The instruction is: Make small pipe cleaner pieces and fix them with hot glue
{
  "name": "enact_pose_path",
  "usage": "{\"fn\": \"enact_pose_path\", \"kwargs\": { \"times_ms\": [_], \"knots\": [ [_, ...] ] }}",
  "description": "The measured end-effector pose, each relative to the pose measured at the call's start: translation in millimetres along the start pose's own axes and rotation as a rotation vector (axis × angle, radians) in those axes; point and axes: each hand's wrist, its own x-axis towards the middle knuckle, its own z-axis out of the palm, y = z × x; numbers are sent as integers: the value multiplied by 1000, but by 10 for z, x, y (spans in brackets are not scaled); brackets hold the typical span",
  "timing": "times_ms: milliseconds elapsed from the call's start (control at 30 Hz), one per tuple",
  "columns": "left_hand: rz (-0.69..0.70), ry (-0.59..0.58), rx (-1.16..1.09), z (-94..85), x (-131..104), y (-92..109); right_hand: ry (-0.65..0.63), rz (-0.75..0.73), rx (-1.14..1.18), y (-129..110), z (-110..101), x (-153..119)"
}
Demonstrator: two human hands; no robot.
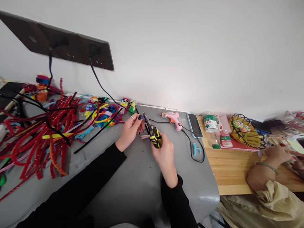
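My right hand is wrapped round the yellow and black handles of a pair of pliers, whose jaws point up and left. My left hand pinches a small purple piece between thumb and finger, right at the tips of the pliers. Whether the jaws grip the piece is too small to tell. Short pale pink pieces lie on the grey table just below the jaws. A pink glue gun rests to the right of the pliers, close to the wall.
Red pipe cleaners and colourful small figures lie at the left. A phone and black cable are at the right. Beyond stand a bottle and wire basket; another person's hand works there.
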Motion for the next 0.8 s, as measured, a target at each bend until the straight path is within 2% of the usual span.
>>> {"fn": "enact_pose_path", "kwargs": {
  "times_ms": [200,400,633,800],
  "knots": [
    [-1,0,26,0,5,-2,-10,22,-61,19,11,-10],
    [3,-7,45,-4,-7,38,-21,55,-22,-3,-9,-4],
    [14,-3,44,-5,4,25,-98,122,251,-169,-129,36],
    [25,-8,40,-4,0,38,-67,130,363,-215,-175,52]
  ]
}}
